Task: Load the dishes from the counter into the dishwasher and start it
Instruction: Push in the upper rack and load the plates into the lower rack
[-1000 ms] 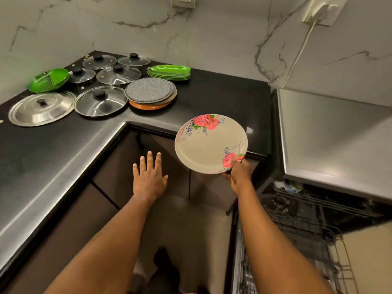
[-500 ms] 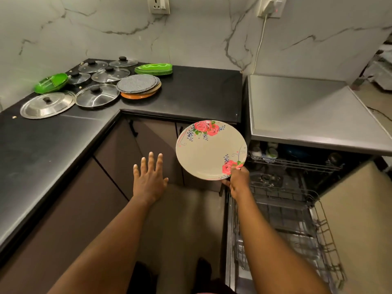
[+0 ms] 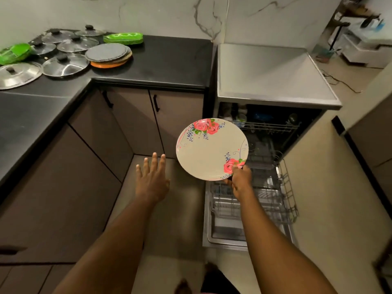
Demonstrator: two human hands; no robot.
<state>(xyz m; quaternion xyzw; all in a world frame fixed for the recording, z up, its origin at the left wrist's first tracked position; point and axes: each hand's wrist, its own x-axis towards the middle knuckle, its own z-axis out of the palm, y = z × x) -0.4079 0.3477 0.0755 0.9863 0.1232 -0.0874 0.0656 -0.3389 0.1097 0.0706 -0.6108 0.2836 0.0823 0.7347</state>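
Mid-frame, the right hand [image 3: 240, 179] pinches the floral plate [image 3: 212, 148] by its lower rim above the pulled-out lower rack [image 3: 285, 205]; the left hand [image 3: 151, 181] hovers empty, fingers spread. The lids [image 3: 63, 64] and plate stack [image 3: 109, 55] wait upper left; the upper rack [image 3: 271, 126] seems partly loaded.

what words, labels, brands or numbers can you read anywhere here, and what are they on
No text can be read in this picture.
flowered plate: only painted roses and blue sprigs, no words.
stack of green plates: pale marks on top, too blurred to read.
dishwasher: no label or brand shows.
white box at the far right: too small and blurred to read.
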